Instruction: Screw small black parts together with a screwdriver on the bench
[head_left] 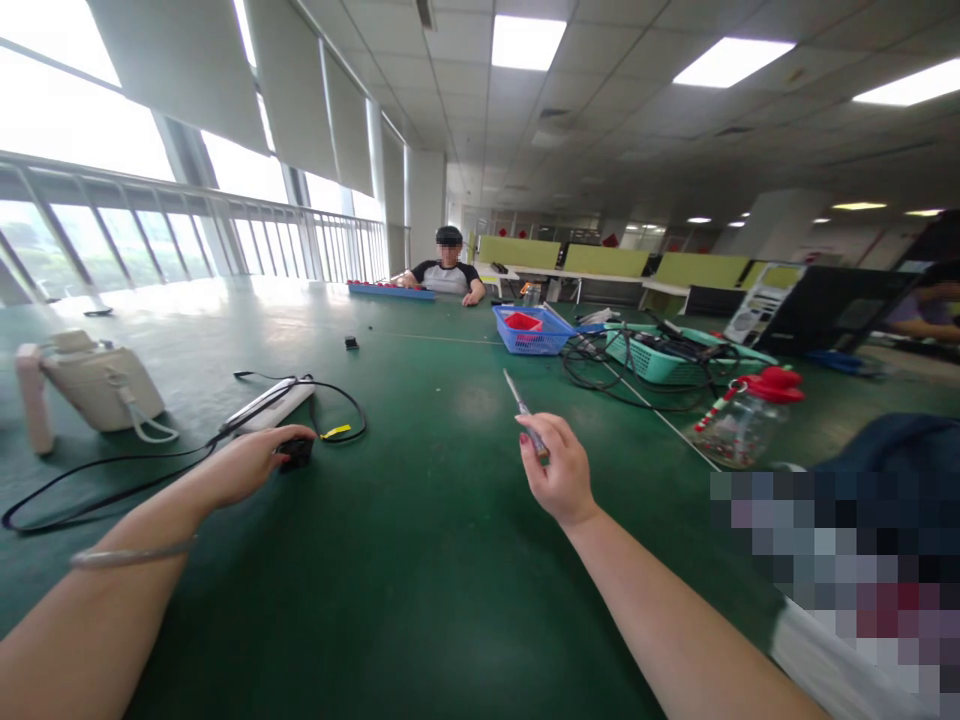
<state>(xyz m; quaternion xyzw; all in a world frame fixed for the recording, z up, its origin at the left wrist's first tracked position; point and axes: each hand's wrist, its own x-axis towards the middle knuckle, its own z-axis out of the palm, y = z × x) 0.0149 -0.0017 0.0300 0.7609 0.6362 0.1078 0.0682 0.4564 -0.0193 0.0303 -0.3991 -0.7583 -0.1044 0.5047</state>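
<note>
My right hand (pixel 556 468) is closed around the handle of a screwdriver (pixel 531 430), whose thin metal shaft points up and away over the green table (pixel 420 560). On the left, my left hand (pixel 259 465) has its fingers on a small black object (pixel 295 455) that rests on the table. A white power strip (pixel 270 403) with a black cable (pixel 135 457) lies just beyond that hand. Another small black piece (pixel 351 343) sits farther back.
A beige device (pixel 105 385) stands at the left. Toward the right are a blue basket (pixel 536 342), a teal basket (pixel 645 360) with tangled cables, and a red-lidded bottle (pixel 742 425). Across the table sits a person (pixel 448 275) by a long blue tray (pixel 391 291).
</note>
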